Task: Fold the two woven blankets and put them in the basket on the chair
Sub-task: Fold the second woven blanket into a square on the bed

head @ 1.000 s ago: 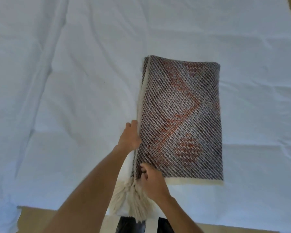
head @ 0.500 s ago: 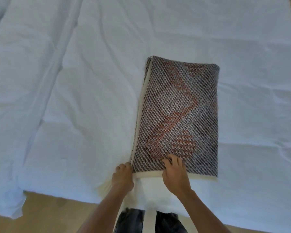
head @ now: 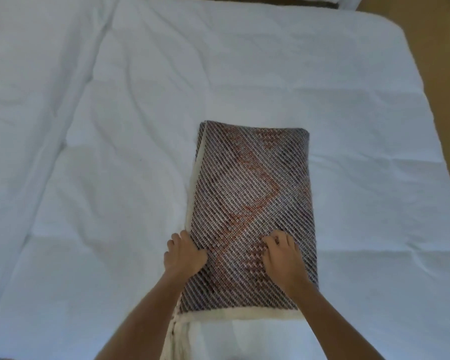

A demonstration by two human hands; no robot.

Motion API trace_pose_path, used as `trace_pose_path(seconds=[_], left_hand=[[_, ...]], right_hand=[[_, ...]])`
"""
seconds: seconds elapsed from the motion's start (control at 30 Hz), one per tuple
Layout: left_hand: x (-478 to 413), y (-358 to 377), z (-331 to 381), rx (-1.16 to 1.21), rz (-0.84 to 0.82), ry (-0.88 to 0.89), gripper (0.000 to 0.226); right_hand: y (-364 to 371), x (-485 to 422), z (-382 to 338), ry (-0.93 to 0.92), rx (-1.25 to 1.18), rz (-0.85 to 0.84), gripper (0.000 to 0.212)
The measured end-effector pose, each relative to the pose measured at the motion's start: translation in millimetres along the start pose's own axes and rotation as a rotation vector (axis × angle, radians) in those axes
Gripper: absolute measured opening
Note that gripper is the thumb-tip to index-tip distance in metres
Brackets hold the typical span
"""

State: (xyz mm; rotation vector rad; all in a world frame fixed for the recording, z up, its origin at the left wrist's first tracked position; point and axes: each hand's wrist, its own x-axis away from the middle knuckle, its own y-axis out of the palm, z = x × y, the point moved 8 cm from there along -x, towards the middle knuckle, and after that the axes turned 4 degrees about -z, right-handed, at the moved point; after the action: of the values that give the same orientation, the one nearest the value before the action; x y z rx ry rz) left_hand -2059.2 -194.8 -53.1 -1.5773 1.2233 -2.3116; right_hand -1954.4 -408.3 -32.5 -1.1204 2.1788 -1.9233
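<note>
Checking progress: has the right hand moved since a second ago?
Yes. The right hand slid farther onto the woven blanket, away from its near edge.

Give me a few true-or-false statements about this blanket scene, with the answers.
1. The woven blanket lies folded on a white sheet. True.
2. A basket stands beside the blanket. False: no basket is in view.
3. The left hand and the right hand both touch the blanket. True.
4. Two woven blankets are in view. False: only one shows.
5. A cream border runs along the blanket's near edge. True.
</note>
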Motion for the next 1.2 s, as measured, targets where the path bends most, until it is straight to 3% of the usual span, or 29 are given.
trace_pose_path(seconds=[0.27, 0.53, 0.6, 0.87, 0.97, 1.07, 1.2], left_hand=[[-88.8, -95.1, 103.8, 0.036, 0.155, 0.11, 0.054], [-161.9, -157.9, 182.0, 0.062, 0.339, 0.242, 0.063], [-171.3, -165.9, 190.8, 0.065, 0.381, 0.258, 0.057], [-192.4, -181.5, 192.9, -0.166, 0.522, 0.25, 0.052], [-185.4, -164.8, 215.0, -0.341, 0.627, 0.441, 0.049], [-192.5, -132.3, 226.1, -0.463, 0.534, 0.583, 0.067], [-225.3, -113.1, 214.4, -0.508, 0.396, 0.513, 0.071]], right_hand=[[-67.5, -103.7, 54.7, 0.081, 0.004, 0.095, 0.038], [-116.5, -198.7, 74.2, 0.056, 0.045, 0.181, 0.041], [-119.9, -213.1, 75.8, 0.045, 0.059, 0.193, 0.045], [-105.9, -244.5, 79.9, 0.065, 0.162, 0.184, 0.046], [-104.5, -252.3, 74.9, 0.033, 0.156, 0.236, 0.051], [-92.1, -259.8, 83.5, 0.009, 0.161, 0.192, 0.065], [-69.4, -276.3, 106.7, 0.024, 0.15, 0.093, 0.076]])
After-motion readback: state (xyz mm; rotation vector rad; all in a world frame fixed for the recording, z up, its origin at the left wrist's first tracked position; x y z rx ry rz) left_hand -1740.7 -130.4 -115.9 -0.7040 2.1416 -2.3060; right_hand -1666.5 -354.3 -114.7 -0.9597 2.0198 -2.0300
